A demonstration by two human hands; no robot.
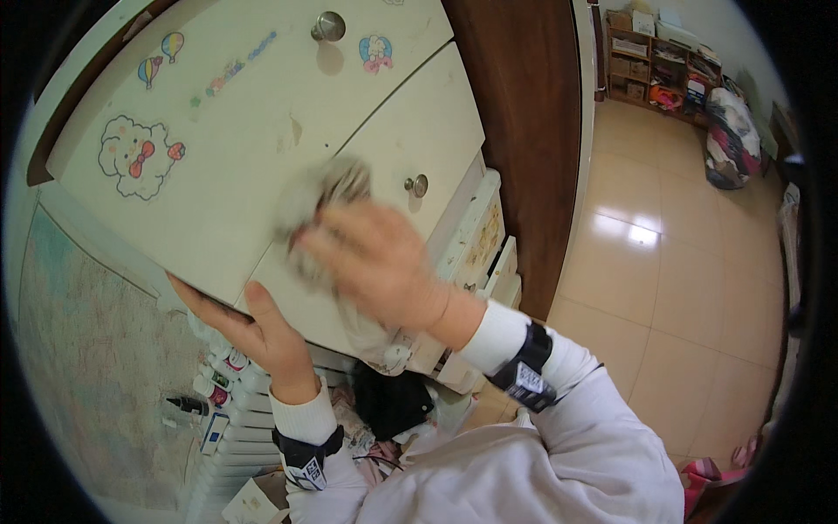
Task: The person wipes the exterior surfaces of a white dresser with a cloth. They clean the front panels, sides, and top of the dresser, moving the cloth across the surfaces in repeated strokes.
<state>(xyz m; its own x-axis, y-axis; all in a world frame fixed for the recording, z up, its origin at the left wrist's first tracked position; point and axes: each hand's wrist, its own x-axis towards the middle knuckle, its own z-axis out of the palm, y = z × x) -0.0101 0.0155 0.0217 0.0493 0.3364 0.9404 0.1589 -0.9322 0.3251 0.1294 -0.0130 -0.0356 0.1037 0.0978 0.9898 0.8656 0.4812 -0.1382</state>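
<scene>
A pale cabinet door (216, 216) with cartoon stickers and a round metal knob (329, 27) stands before me. My right hand (376, 262), blurred, presses a crumpled patterned cloth (308, 216) to the door's surface near its lower middle. Part of the cloth hangs below the hand. My left hand (262, 327) grips the door's edge, thumb on the front face and fingers behind it. Beside this panel a seam parts it from a second pale panel (438, 118) with its own metal knob (417, 186).
White drawers (481, 229), one pulled out, stand below the panels. Bottles (222, 376) and a small box (214, 433) rest on a white radiator (245, 426) at lower left. A dark garment (393, 403) lies low in front. A shelf unit (648, 65) and a stuffed bag (732, 141) stand far right.
</scene>
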